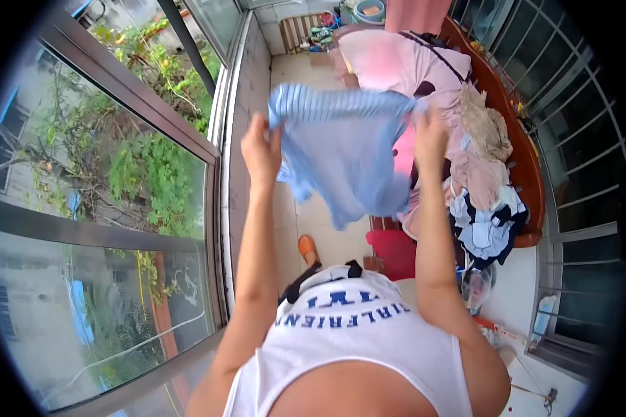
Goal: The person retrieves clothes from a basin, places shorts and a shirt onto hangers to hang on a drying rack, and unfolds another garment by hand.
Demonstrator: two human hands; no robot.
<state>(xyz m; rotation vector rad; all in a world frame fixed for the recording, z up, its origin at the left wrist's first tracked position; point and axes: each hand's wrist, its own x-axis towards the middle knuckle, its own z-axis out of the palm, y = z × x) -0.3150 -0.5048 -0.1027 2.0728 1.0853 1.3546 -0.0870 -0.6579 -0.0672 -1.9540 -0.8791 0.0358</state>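
Note:
A light blue striped garment [341, 146] hangs spread out in the air in front of me; its exact cut is hard to make out. My left hand [261, 149] is closed on its upper left corner. At the upper right corner, my right hand [431, 135] pinches the cloth, slightly smeared by motion. The top edge stretches between both hands, while the lower part droops in loose folds above the tiled floor.
On the right stands a wooden bed [528, 160] with a pink cover [375, 59] and a clothes pile [487, 226]. A red stool-like seat [393, 254] is below the garment. Glass windows [139, 167] line the left. An orange slipper [308, 249] shows on the floor.

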